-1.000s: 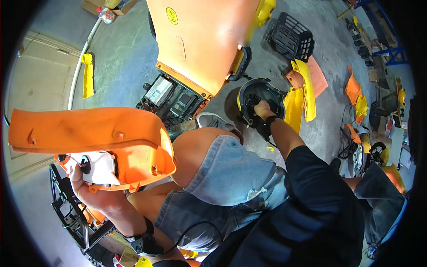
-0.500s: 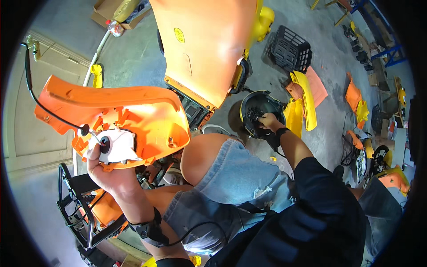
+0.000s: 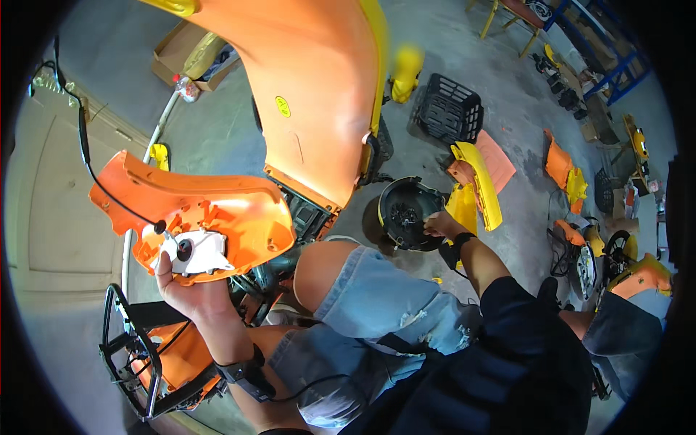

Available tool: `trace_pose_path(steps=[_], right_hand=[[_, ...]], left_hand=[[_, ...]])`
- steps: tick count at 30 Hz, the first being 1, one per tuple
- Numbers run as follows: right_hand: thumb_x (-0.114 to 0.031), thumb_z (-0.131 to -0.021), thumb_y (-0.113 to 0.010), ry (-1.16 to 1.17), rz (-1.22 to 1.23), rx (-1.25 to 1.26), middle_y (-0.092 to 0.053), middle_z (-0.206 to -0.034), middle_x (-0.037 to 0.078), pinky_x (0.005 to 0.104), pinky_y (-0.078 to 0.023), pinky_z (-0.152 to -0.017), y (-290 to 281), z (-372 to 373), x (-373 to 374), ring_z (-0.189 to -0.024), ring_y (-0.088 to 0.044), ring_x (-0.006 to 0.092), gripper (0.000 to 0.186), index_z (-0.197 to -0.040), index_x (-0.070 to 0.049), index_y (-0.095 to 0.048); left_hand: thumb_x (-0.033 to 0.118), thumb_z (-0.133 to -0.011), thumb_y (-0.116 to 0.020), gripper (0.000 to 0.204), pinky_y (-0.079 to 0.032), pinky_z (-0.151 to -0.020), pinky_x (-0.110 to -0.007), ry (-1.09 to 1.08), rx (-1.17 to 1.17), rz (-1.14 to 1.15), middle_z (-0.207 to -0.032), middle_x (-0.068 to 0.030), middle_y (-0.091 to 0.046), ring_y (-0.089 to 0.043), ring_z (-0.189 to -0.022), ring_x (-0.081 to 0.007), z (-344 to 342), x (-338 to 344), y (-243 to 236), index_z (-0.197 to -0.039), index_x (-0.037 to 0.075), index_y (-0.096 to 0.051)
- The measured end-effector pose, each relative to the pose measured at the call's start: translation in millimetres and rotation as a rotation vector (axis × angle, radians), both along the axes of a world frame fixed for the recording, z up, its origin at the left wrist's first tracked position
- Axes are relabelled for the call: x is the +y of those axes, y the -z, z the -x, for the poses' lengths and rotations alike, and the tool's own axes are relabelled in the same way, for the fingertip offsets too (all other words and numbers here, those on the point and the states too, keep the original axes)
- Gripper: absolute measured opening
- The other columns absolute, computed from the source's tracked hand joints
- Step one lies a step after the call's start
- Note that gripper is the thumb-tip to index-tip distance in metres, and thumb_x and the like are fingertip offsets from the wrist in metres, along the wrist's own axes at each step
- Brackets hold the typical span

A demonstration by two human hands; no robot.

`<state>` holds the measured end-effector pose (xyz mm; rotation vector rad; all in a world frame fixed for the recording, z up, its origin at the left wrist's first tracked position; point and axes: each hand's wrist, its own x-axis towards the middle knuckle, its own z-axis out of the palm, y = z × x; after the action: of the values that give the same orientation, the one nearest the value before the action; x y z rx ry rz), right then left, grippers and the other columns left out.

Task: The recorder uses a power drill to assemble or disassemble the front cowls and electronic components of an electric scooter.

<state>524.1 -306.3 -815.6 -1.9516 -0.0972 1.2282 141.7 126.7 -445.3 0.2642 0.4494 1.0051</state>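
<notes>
My left hand (image 3: pixel 192 290) grips the lower edge of a curved orange plastic panel (image 3: pixel 250 199) whose inner side, with ribs and posts, faces up. A white lamp-like housing (image 3: pixel 210 254) with a round black plug sits in the panel near my thumb, and a black cable (image 3: pixel 116 194) runs from it to the upper left. My right hand (image 3: pixel 441 225) is at the right rim of a round black bowl-like shell (image 3: pixel 417 199), fingers closed; what they pinch, if anything, is too small to make out. Small dark pieces like screws (image 3: pixel 404 214) lie in the shell.
A large orange scooter body (image 3: pixel 312 94) stands ahead. Right of it are a black plastic basket (image 3: pixel 451 109), yellow panels (image 3: pixel 478 185) and a flat orange piece (image 3: pixel 496 163) on the floor. A black metal rack (image 3: pixel 141 370) is at lower left. Another person's leg (image 3: pixel 627 326) shows at far right.
My right hand has drawn back from the small pieces to the shell's right rim. My left hand still holds the orange panel. The whole view has shifted slightly.
</notes>
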Motion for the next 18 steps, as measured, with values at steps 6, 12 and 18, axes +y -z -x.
trace_pose_path(steps=[6, 12, 18], right_hand=[[-0.010, -0.092, -0.063, 0.250, 0.090, 0.113, -0.073, -0.094, 0.009, 0.0351, -0.059, -0.064, -14, 8, 3, -0.075, -0.074, 0.0223, 0.009, -0.101, -0.008, -0.063], [-0.013, -0.095, -0.057, -0.119, 0.184, 0.073, -0.072, -0.090, 0.010, 0.0355, -0.059, -0.062, -2, 5, 29, -0.070, -0.071, 0.0204, 0.018, -0.106, -0.003, -0.067], [-0.013, -0.095, -0.052, -0.024, 0.156, 0.078, -0.066, -0.083, 0.007, 0.0381, -0.056, -0.060, 28, 7, 38, -0.064, -0.067, 0.0207, 0.023, -0.111, -0.007, -0.068]], left_hand=[[0.022, -0.086, -0.063, 0.040, -0.048, -0.100, -0.056, 0.057, -0.114, -0.041, -0.116, -0.0153, -0.069, -0.063, -0.111, -0.0351, 13, -8, -6, -0.120, 0.002, -0.063], [0.020, -0.085, -0.063, 0.038, -0.050, -0.099, -0.056, -0.108, 0.053, 0.007, -0.114, -0.0137, -0.071, -0.067, -0.107, -0.0341, 25, -8, -12, -0.119, 0.004, -0.064], [0.021, -0.087, -0.062, 0.036, -0.048, -0.101, -0.055, -0.050, 0.022, -0.066, -0.116, -0.0133, -0.069, -0.065, -0.109, -0.0340, 36, -3, -5, -0.118, 0.003, -0.064]])
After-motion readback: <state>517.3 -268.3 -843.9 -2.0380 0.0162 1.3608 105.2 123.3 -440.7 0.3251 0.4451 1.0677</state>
